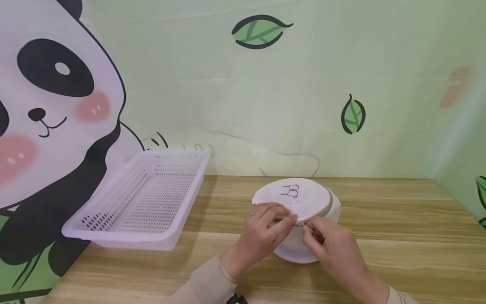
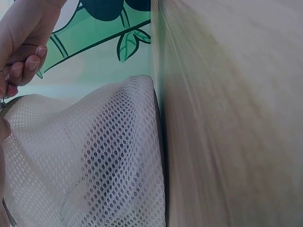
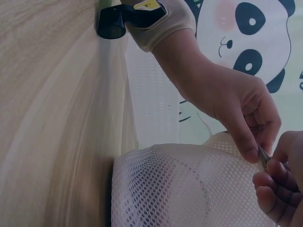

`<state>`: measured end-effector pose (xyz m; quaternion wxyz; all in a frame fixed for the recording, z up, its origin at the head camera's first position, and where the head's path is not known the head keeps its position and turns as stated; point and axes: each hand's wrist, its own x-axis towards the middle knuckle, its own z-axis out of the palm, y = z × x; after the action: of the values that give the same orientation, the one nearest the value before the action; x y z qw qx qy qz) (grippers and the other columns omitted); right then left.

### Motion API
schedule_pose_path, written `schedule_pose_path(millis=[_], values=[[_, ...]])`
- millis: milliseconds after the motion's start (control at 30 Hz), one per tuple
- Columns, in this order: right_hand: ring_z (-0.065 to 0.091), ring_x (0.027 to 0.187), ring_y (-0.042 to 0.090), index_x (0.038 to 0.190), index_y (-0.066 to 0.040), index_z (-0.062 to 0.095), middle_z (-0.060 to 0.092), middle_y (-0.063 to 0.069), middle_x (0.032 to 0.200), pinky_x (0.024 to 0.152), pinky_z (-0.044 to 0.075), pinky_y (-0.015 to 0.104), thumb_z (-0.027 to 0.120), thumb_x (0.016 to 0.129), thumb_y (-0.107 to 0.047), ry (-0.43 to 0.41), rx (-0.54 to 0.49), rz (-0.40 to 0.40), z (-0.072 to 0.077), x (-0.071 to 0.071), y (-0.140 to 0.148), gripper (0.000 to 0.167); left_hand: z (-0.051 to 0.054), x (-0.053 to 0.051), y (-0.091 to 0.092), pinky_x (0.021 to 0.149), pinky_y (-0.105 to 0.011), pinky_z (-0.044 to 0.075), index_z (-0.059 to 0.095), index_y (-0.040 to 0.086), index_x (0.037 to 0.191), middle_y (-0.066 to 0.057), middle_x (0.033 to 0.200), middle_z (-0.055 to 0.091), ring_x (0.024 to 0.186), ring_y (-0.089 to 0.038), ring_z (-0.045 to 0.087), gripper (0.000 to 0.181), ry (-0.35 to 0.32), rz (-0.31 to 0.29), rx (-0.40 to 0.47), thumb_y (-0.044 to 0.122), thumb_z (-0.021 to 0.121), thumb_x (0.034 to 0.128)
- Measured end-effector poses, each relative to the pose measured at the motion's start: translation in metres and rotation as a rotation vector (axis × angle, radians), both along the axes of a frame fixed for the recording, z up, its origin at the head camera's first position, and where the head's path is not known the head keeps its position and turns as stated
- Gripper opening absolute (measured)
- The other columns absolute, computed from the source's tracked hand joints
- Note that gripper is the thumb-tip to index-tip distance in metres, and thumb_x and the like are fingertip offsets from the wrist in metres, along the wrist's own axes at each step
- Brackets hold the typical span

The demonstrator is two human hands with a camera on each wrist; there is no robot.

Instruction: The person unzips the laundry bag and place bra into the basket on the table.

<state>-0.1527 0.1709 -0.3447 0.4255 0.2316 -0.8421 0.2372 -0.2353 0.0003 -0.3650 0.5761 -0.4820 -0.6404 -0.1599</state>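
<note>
The bag (image 1: pixel 309 203) stands on the table (image 1: pixel 402 257), right of the basket (image 1: pixel 186 215). Fingers bent, the left hand (image 1: pixel 263 228) pinches its zip (image 1: pixel 299 225) and the right hand (image 1: pixel 336 245) pinches just beside. The head view alone shows the drawing (image 1: pixel 291 191) on the lid (image 1: pixel 313 195); both wrist views show the mesh wall (image 2: pixel 111 151) close up.

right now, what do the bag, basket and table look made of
Bag: probably synthetic mesh, matte; small holes show across its wall.
Basket: likely moulded plastic, smooth; stiff rim, rows of slots.
Table: wood or wood-look laminate, smooth; grain streaks show, but don't settle which.
</note>
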Motion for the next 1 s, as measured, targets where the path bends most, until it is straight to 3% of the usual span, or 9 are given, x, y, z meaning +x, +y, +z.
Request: schedule_pose_path(millis=[700, 1000], values=[[0.037, 0.057, -0.008, 0.064, -0.019, 0.049, 0.041, -0.016, 0.06, 0.049, 0.036, 0.006, 0.062, 0.069, 0.001, 0.012, 0.005, -0.013, 0.003, -0.0014, 0.0055, 0.025, -0.0003, -0.0029, -0.0022, 0.081, -0.027, 0.055, 0.074, 0.014, 0.093, -0.001, 0.091, 0.068, 0.087, -0.016, 0.065, 0.013, 0.018, -0.016, -0.004, 0.015, 0.061, 0.0894], [0.038, 0.057, -0.007, 0.063, -0.02, 0.047, 0.04, -0.016, 0.06, 0.049, 0.035, 0.006, 0.063, 0.069, 0.002, 0.008, -0.006, -0.022, 0.0049, -0.0014, 0.007, 0.027, 0.0011, -0.0041, -0.0047, 0.084, -0.027, 0.055, 0.074, 0.013, 0.093, -0.001, 0.091, 0.068, 0.087, -0.016, 0.066, 0.014, -0.015, -0.028, -0.013, 0.015, 0.06, 0.0903]])
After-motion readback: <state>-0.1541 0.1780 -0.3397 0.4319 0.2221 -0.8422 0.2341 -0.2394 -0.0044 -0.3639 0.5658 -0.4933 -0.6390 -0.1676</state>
